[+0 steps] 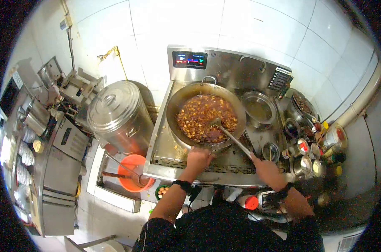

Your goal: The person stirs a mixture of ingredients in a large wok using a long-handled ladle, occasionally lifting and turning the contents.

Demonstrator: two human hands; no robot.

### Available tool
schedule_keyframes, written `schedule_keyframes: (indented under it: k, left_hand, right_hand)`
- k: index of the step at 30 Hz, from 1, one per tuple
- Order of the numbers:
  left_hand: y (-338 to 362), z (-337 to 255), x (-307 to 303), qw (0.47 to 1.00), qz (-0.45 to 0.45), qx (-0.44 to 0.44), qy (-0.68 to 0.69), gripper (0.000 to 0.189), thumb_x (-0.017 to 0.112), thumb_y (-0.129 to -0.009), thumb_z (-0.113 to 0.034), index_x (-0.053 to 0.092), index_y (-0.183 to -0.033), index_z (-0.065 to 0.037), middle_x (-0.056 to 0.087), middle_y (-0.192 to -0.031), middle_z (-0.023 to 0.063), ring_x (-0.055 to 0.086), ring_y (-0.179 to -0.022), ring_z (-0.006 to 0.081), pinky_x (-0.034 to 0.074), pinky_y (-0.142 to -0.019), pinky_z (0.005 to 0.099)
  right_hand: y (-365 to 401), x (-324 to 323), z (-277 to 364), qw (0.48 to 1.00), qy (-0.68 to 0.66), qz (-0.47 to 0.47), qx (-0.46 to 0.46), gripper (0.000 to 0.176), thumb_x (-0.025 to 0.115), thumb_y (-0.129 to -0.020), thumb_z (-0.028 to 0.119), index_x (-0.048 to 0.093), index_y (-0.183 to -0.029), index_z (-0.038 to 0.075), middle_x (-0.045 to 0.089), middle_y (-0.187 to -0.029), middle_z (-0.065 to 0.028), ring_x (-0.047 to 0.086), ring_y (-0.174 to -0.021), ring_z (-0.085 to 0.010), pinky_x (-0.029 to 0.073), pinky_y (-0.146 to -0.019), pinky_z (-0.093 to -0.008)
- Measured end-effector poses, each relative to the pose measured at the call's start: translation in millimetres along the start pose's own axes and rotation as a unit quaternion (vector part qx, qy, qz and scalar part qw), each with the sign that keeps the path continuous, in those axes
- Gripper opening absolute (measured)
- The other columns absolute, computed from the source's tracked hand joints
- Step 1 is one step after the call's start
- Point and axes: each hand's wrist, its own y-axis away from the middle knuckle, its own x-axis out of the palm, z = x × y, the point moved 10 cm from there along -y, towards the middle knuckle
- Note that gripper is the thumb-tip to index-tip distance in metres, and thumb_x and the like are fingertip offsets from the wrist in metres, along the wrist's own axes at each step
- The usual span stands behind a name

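A large wok (172, 110) sits on the steel stove, holding dark reddish-brown sauce full of chopped yellow-brown pieces (201, 113). My left hand (199, 159) is closed at the wok's near rim; the part it grips is hidden under the fingers. My right hand (269, 171) wraps around the end of a long metal wok spatula (237, 143). Its head rests in the food right of centre, partly sunk in the sauce. On the wok's far side a loop handle (209, 78) stands up.
Right of the wok, a round metal pot (259, 109) is set into the stove (163, 145). Several seasoning containers (306, 164) crowd the right side. A tall lidded steel pot (119, 113) stands left, with an orange bucket (128, 185) on the floor. A lit control display (190, 60) faces me.
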Motion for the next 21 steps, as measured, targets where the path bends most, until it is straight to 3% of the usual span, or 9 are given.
schedule_keyframes:
  k: [4, 5, 8, 11, 14, 17, 20, 21]
  left_hand:
    - [-1, 5, 8, 0.999, 0.024, -0.023, -0.012, 0.031, 0.065, -0.087, -0.038, 0.066, -0.071, -0.011, 0.064, -0.067, 0.0114, 0.063, -0.07, 0.0313, 0.048, -0.078, 0.0457]
    - [-1, 7, 14, 0.999, 0.034, -0.027, -0.009, 0.032, 0.064, -0.088, -0.038, 0.067, -0.072, -0.011, 0.064, -0.067, 0.0113, 0.063, -0.07, 0.0313, 0.048, -0.078, 0.0457]
    - [0, 10, 20, 0.999, 0.041, -0.026, -0.021, 0.033, 0.062, -0.09, -0.038, 0.067, -0.074, -0.01, 0.064, -0.067, 0.0115, 0.063, -0.07, 0.0313, 0.048, -0.079, 0.0458]
    - [-1, 7, 12, 1.0, 0.009, -0.019, -0.006, 0.034, 0.06, -0.092, -0.037, 0.066, -0.073, -0.009, 0.064, -0.066, 0.0122, 0.063, -0.07, 0.0312, 0.047, -0.079, 0.046]
    - [0, 4, 12, 1.0, -0.002, -0.001, 0.001, 0.03, 0.06, -0.091, -0.034, 0.065, -0.075, -0.008, 0.063, -0.067, 0.0123, 0.063, -0.07, 0.0318, 0.047, -0.079, 0.0464]
    - [5, 7, 24, 1.0, 0.007, 0.019, -0.017, 0.023, 0.061, -0.089, -0.029, 0.064, -0.079, -0.009, 0.064, -0.073, 0.011, 0.062, -0.075, 0.0311, 0.046, -0.08, 0.0465]
    - [16, 1, 11, 0.998, -0.012, 0.035, -0.048, 0.016, 0.061, -0.087, -0.024, 0.063, -0.082, -0.009, 0.063, -0.08, 0.0095, 0.061, -0.084, 0.0293, 0.044, -0.083, 0.0461]
    - [17, -3, 1, 0.997, -0.027, 0.041, -0.06, 0.014, 0.061, -0.086, -0.023, 0.063, -0.084, -0.01, 0.063, -0.083, 0.0091, 0.06, -0.087, 0.0286, 0.043, -0.084, 0.046]
  right_hand:
    - [-37, 7, 27, 1.0, -0.02, 0.011, 0.021, 0.066, 0.048, -0.094, 0.015, 0.023, -0.154, 0.007, 0.068, -0.084, -0.0215, 0.066, -0.066, -0.0374, 0.053, -0.059, -0.0515]
    - [-46, 6, 36, 0.996, -0.086, -0.02, 0.007, 0.066, 0.048, -0.094, 0.014, 0.023, -0.155, 0.01, 0.067, -0.083, -0.0247, 0.066, -0.065, -0.0379, 0.051, -0.057, -0.0508]
    - [-85, 36, 58, 0.95, -0.273, -0.135, -0.064, 0.067, 0.051, -0.095, 0.014, 0.022, -0.156, 0.012, 0.065, -0.075, -0.0196, 0.063, -0.057, -0.0296, 0.049, -0.051, -0.0427]
    - [-102, 41, 91, 0.837, -0.545, -0.012, -0.053, 0.069, 0.055, -0.094, 0.015, 0.024, -0.156, 0.014, 0.058, -0.07, -0.0094, 0.057, -0.052, -0.0179, 0.046, -0.047, -0.0334]
    - [-71, 14, 112, 0.768, -0.636, 0.074, -0.016, 0.069, 0.056, -0.094, 0.015, 0.026, -0.156, 0.016, 0.052, -0.07, -0.0026, 0.05, -0.051, -0.0107, 0.043, -0.046, -0.0278]
    - [-58, 32, 106, 0.742, -0.661, 0.095, -0.059, 0.067, 0.056, -0.094, 0.013, 0.029, -0.155, 0.018, 0.053, -0.07, -0.0028, 0.05, -0.051, -0.0093, 0.042, -0.045, -0.0274]
    - [-19, 21, 69, 0.843, -0.526, 0.112, -0.027, 0.069, 0.058, -0.092, 0.016, 0.03, -0.154, 0.018, 0.055, -0.07, -0.0074, 0.054, -0.055, -0.016, 0.047, -0.052, -0.0308]
    - [-9, 10, 55, 0.877, -0.475, 0.049, -0.058, 0.069, 0.059, -0.091, 0.017, 0.031, -0.154, 0.018, 0.055, -0.071, -0.0096, 0.055, -0.058, -0.0185, 0.048, -0.056, -0.0321]
